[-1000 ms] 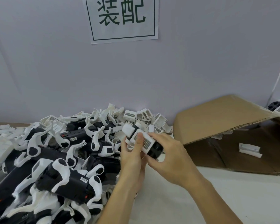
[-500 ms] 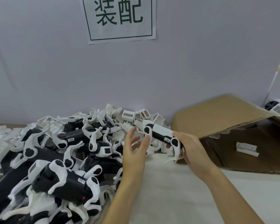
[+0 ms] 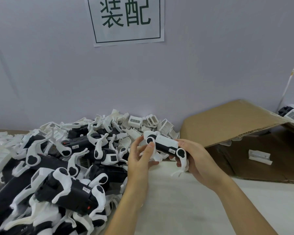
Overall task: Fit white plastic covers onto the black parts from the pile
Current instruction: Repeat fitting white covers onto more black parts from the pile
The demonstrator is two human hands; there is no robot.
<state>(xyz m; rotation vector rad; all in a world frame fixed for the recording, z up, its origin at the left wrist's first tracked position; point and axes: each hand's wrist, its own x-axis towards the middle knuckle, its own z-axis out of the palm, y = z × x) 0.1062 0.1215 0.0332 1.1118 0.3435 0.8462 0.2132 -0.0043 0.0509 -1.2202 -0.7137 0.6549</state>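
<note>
Two hands on one black part (image 3: 165,145), held just right of the pile (image 3: 61,163).
Right hand (image 3: 195,158) grips its far end; left hand (image 3: 141,155) pinches the near end, thumb on the white cover (apparently seating it). Next, I'd judge: press until flush.

the black parts (image 3: 71,192) in the pile are smooth plastic, a bit shiny. the white covers (image 3: 134,121) are matt plastic. the box (image 3: 227,122) is rough brown cardboard. the sign (image 3: 126,21) is thin paper. the surface (image 3: 202,209) looks like soft white cloth.
</note>
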